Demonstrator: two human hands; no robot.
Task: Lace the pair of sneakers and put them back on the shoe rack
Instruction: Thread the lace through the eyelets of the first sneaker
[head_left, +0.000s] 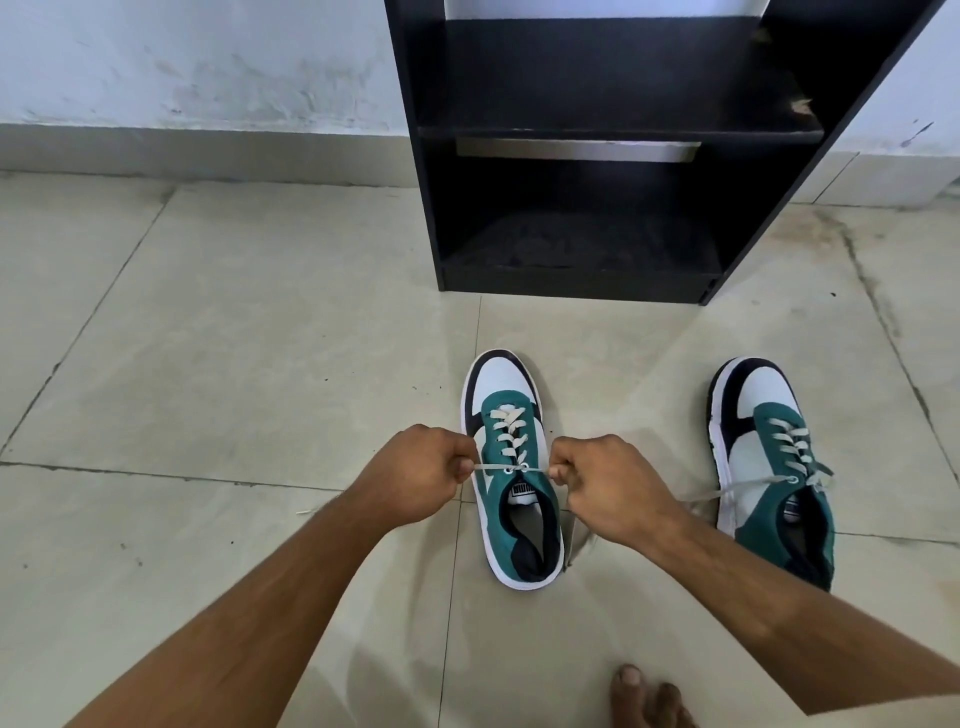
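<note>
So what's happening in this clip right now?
A person crouched on the tiled floor is lacing a green-and-white sneaker. The left hand and right hand each pinch one end of its lace, pulling it taut sideways at the top eyelets. The second sneaker stands to the right, laced, its ends loose. Both shelves of the black shoe rack beyond are bare.
</note>
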